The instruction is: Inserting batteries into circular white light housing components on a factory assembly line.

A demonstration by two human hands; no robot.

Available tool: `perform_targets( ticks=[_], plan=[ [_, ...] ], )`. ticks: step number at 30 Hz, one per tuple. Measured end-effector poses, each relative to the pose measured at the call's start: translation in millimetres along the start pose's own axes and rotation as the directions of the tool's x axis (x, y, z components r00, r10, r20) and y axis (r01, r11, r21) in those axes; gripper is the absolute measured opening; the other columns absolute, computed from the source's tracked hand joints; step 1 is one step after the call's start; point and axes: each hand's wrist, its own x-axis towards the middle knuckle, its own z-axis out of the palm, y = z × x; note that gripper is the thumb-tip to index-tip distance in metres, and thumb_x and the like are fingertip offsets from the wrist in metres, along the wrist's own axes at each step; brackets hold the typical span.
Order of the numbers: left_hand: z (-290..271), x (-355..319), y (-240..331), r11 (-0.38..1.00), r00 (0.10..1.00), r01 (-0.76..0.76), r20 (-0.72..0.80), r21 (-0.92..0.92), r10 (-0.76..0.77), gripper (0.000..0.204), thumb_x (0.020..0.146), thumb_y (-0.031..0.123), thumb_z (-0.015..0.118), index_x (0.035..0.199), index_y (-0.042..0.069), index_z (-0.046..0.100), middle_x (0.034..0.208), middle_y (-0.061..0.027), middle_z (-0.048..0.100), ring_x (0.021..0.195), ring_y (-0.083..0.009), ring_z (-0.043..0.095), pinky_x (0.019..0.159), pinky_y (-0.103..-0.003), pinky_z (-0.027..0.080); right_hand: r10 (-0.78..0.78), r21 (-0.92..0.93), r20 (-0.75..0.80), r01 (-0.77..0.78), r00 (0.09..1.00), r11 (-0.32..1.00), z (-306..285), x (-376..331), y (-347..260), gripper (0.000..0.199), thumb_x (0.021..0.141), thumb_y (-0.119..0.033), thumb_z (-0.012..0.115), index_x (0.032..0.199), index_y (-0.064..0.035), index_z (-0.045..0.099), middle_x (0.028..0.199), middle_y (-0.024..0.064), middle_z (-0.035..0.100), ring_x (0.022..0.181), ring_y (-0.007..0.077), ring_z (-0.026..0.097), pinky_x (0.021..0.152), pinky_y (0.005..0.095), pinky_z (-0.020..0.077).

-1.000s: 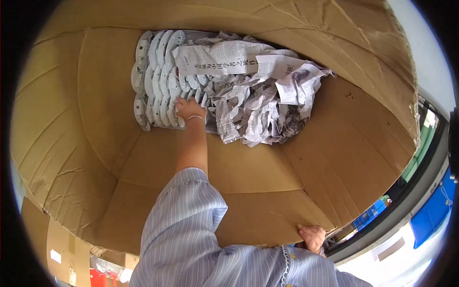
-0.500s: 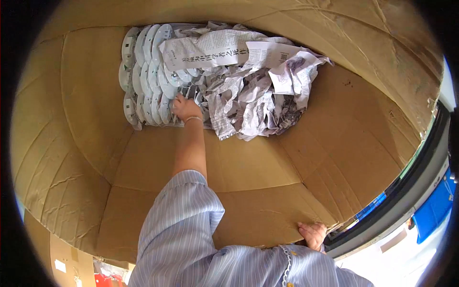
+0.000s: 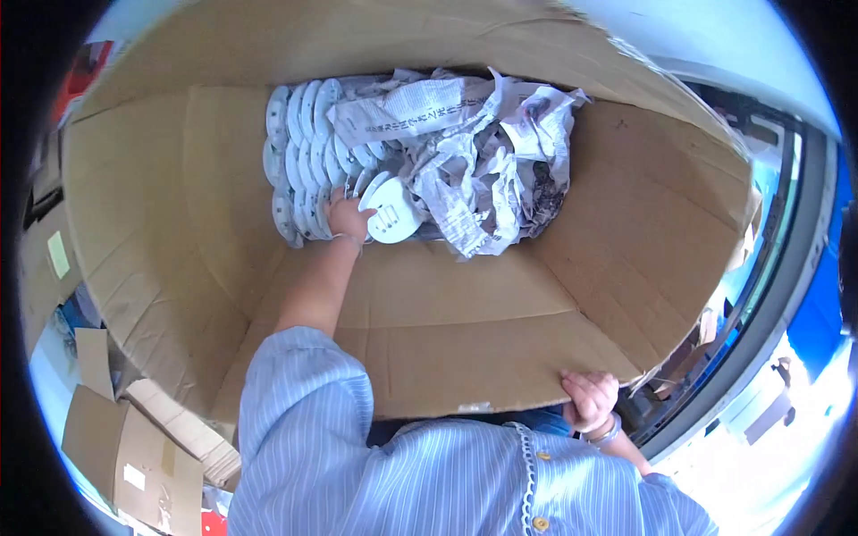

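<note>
My left hand (image 3: 347,217) reaches deep into a large cardboard box (image 3: 161,241) and grips a white round disc (image 3: 391,211) with small slots, lifted out of the pile. Rows of several more white discs (image 3: 299,152) stand on edge at the box's far end, just left of the hand. Crumpled printed paper (image 3: 474,152) fills the space to the right of them. My right hand (image 3: 590,399) is closed over the box's near rim at the lower right.
Flattened cardboard pieces (image 3: 125,447) lie on the floor at the lower left. A blue container (image 3: 822,295) and a metal rail (image 3: 778,295) run along the right side. My striped blue sleeve (image 3: 304,420) fills the lower middle.
The view has shifted, so the box contents sit more central. My left hand has pulled one white disc out of the rows. My right hand stays on the rim.
</note>
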Motion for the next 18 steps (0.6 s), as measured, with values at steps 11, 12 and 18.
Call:
perform_targets(
  ticks=[11,12,18],
  plan=[
    [-178,-57,12,0.866,0.971,-0.221,-0.183,-0.448,0.153,0.03,0.061,0.026,0.069,0.081,0.003,0.064,0.096,-0.0162,0.057,0.099,-0.0272,0.048,0.084,-0.033,0.038,0.126,0.055,0.007,-0.126,0.992,0.99,-29,-8,-16,0.041,0.061,-0.013,0.063,0.098,-0.0026,0.05,0.097,0.0137,0.053,0.085,0.0291,0.05,0.074,0.0376,0.0382],
    [-208,-75,37,0.779,0.984,-0.176,-0.101,-0.601,0.145,0.025,0.066,0.017,0.068,0.084,0.0,0.063,0.094,-0.0136,0.058,0.089,-0.0226,0.054,0.077,-0.03,0.042,0.138,0.077,-0.055,-0.134,0.989,0.988,-32,-4,-20,0.046,0.062,-0.015,0.063,0.103,-0.002,0.048,0.104,0.016,0.05,0.092,0.0315,0.048,0.081,0.0389,0.0367],
    [-329,-187,132,0.368,0.999,0.033,0.018,-0.929,-0.046,0.037,0.074,0.011,0.063,0.104,-0.005,0.049,0.097,-0.0112,0.056,0.084,-0.0179,0.057,0.071,-0.029,0.046,0.517,0.802,-0.115,-0.228,0.848,0.552,-35,13,-45,0.054,0.078,-0.021,0.055,0.122,-0.0014,0.031,0.121,0.0136,0.038,0.112,0.0228,0.036,0.092,0.0318,0.0299]
  ],
)
